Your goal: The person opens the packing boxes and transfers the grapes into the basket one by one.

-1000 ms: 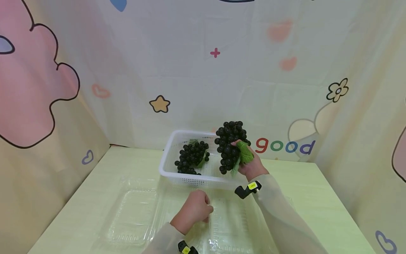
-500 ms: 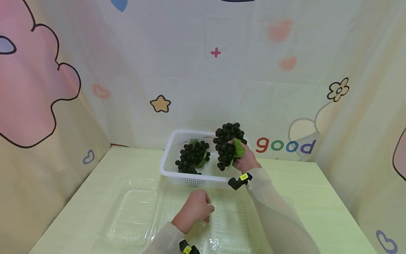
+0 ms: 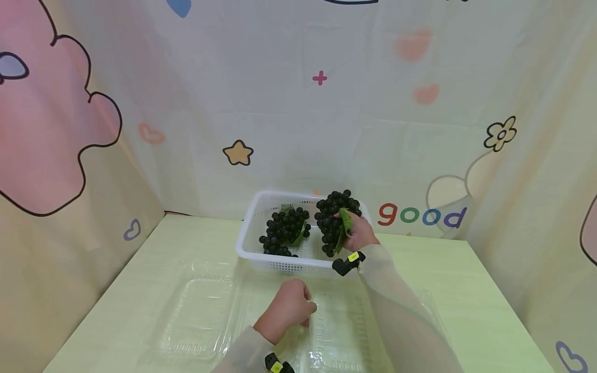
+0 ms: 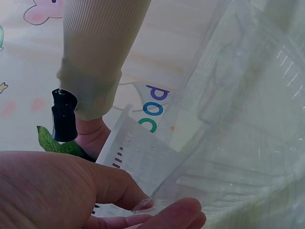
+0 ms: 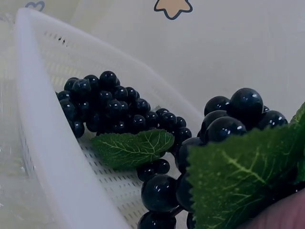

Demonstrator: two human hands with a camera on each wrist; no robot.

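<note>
In the head view my right hand point(image 3: 361, 233) grips a bunch of dark grapes point(image 3: 330, 220) with green leaves, at the right side of a white plastic basket point(image 3: 254, 254). A second bunch of grapes point(image 3: 285, 228) lies in the basket's left part; a green leaf point(image 5: 133, 147) of it shows in the right wrist view. My left hand point(image 3: 286, 308) is in front of the basket. Between thumb and fingers it pinches the edge of a clear plastic container point(image 4: 228, 138), as the left wrist view shows.
The clear container's other tray-like half point(image 3: 196, 316) spreads over the pale table point(image 3: 485, 305) to the left. Behind the basket hangs a printed curtain point(image 3: 280, 103), close to its back rim. My right forearm point(image 3: 401, 311) reaches over the container's right part.
My right hand has moved a little left and down with its bunch of grapes, which now sits lower at the basket. My left hand stays in place.
</note>
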